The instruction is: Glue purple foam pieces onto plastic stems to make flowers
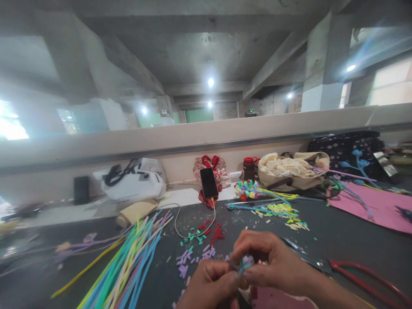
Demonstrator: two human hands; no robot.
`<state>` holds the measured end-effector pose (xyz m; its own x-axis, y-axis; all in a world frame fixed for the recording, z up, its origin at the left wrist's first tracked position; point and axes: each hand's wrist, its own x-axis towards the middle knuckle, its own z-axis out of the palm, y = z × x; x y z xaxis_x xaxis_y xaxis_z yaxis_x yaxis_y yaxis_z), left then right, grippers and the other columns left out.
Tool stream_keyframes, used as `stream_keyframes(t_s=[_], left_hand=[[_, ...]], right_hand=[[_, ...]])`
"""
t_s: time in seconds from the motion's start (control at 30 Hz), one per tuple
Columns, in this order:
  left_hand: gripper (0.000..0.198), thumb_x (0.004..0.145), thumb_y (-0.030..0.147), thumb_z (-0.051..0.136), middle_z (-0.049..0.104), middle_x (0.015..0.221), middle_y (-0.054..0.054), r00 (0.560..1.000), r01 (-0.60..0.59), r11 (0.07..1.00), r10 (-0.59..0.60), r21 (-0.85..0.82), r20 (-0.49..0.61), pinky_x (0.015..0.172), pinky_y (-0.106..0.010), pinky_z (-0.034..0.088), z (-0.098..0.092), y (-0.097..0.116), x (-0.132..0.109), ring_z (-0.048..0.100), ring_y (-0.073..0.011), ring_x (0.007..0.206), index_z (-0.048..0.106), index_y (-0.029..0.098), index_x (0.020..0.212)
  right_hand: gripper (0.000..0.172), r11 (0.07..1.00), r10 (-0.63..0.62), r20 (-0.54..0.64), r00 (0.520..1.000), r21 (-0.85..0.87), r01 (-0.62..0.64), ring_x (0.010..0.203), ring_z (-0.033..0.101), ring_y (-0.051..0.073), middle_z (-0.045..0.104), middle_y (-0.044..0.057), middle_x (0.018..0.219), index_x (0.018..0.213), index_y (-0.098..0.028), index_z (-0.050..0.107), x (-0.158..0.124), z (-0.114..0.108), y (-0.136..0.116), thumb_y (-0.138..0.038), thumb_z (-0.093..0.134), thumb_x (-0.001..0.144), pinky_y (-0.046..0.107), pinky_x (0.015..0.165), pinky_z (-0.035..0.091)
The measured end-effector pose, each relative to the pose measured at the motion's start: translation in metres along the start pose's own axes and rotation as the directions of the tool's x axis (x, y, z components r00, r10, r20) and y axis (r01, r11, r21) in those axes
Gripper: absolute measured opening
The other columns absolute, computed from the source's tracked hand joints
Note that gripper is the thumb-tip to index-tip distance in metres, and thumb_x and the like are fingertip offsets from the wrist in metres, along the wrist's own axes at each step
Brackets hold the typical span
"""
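Observation:
Close to the table's front edge, my left hand (214, 281) and my right hand (265, 259) meet with their fingertips pinched together. Between them is a small pipe-cleaner flower (247, 261) in blue and lilac, partly covered by the fingers. Both hands are closed on it. Just beyond my left hand lie short lilac pipe-cleaner pieces (184, 257), with red pieces (218, 231) and teal pieces (193, 235) farther back. Scissors with red handles (354, 266) rest beside my right wrist, their blades pointing away to the left.
Long pipe cleaners (128, 257) spread across the left. A phone (209, 182) with a cable leans against a red patterned bag. Finished pipe-cleaner flowers (246, 189), yellow cut pieces (280, 210), a dark bottle (249, 169), a beige bag (292, 182) and a pink sheet (370, 206) stand farther back.

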<state>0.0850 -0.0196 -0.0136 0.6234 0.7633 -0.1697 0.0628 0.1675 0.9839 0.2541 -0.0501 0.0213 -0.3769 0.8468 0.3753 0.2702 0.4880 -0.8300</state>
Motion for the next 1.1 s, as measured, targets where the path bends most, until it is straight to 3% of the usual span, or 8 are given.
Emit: stream_keyframes(t_s=[0.07,0.17,0.23,0.43,0.57,0.67,0.9,1.1], left_hand=[[0.044,0.047,0.055,0.068,0.050,0.034,0.002,1.000,0.021,0.999,-0.021,-0.037,0.006,0.037,-0.019,0.017,0.001,0.002,-0.001,0.034,-0.0041,0.031,0.054,0.013,0.046],[0.037,0.050,0.046,0.072,0.052,0.034,0.003,0.999,0.040,0.991,-0.041,-0.125,-0.006,0.035,-0.017,0.018,0.000,0.004,-0.002,0.036,-0.0042,0.029,0.055,0.014,0.053],[0.036,0.052,0.046,0.071,0.054,0.035,0.002,0.999,0.016,0.977,-0.022,-0.211,-0.026,0.034,-0.015,0.020,-0.002,0.004,-0.002,0.037,-0.0044,0.029,0.053,0.015,0.056],[0.033,0.058,0.043,0.070,0.054,0.038,0.003,0.994,-0.056,0.902,0.012,-0.428,-0.105,0.030,-0.012,0.021,-0.011,0.000,-0.003,0.037,-0.0029,0.027,0.057,0.013,0.064],[0.030,0.056,0.037,0.073,0.057,0.046,0.001,0.979,-0.051,0.834,-0.067,-0.550,-0.193,0.039,-0.010,0.035,-0.009,0.006,-0.007,0.048,-0.0036,0.039,0.060,0.011,0.062],[0.027,0.057,0.034,0.073,0.057,0.047,0.000,0.979,-0.056,0.780,-0.080,-0.623,-0.188,0.044,-0.010,0.039,-0.007,0.010,-0.010,0.051,-0.0035,0.042,0.060,0.011,0.060],[0.025,0.059,0.034,0.072,0.057,0.046,0.000,0.993,-0.076,0.784,0.007,-0.616,-0.114,0.039,-0.011,0.036,-0.009,0.012,-0.011,0.046,-0.0033,0.038,0.062,0.011,0.062],[0.026,0.062,0.037,0.069,0.057,0.047,-0.001,0.992,-0.053,0.796,-0.030,-0.603,-0.127,0.035,-0.011,0.034,-0.010,0.007,-0.009,0.045,-0.0033,0.036,0.061,0.012,0.063]], right_hand=[[0.023,1.000,0.014,0.004,1.000,-0.027,-0.014,0.066,0.049,0.011,0.058,-0.001,0.078,0.088,-0.022,0.067,0.000,-0.001,0.001,-0.026,0.069,0.065,0.021,0.056,0.037],[0.050,0.999,0.044,0.009,0.999,-0.033,-0.043,0.067,0.050,0.012,0.060,-0.001,0.091,0.106,-0.029,0.059,0.000,-0.005,0.004,-0.024,0.072,0.058,0.022,0.058,0.039],[0.054,0.999,0.042,-0.006,0.999,0.028,-0.042,0.067,0.051,0.013,0.059,0.001,0.097,0.114,-0.029,0.053,0.000,-0.009,0.007,-0.030,0.069,0.062,0.023,0.057,0.041],[0.033,0.972,0.137,-0.094,0.986,0.204,-0.116,0.063,0.056,0.013,0.059,0.005,0.090,0.103,-0.020,0.057,0.004,-0.014,0.015,-0.039,0.051,0.077,0.021,0.050,0.042],[0.028,0.956,0.228,-0.097,0.969,0.213,-0.203,0.050,0.053,0.010,0.057,0.000,0.067,0.095,-0.017,0.059,0.007,-0.008,0.027,-0.038,0.050,0.078,0.019,0.044,0.039],[0.023,0.945,0.263,-0.090,0.960,0.223,-0.238,0.045,0.051,0.009,0.056,-0.003,0.059,0.092,-0.018,0.059,0.008,-0.002,0.037,-0.034,0.053,0.077,0.018,0.042,0.040],[0.009,0.948,0.304,-0.105,0.947,0.132,-0.290,0.038,0.052,0.009,0.049,-0.006,0.047,0.075,-0.016,0.058,0.008,0.003,0.045,-0.022,0.052,0.073,0.016,0.035,0.039],[0.012,0.966,0.258,-0.100,0.961,0.007,-0.259,0.036,0.046,0.006,0.048,-0.006,0.047,0.065,-0.016,0.062,0.007,0.004,0.040,-0.012,0.051,0.066,0.014,0.034,0.035]])
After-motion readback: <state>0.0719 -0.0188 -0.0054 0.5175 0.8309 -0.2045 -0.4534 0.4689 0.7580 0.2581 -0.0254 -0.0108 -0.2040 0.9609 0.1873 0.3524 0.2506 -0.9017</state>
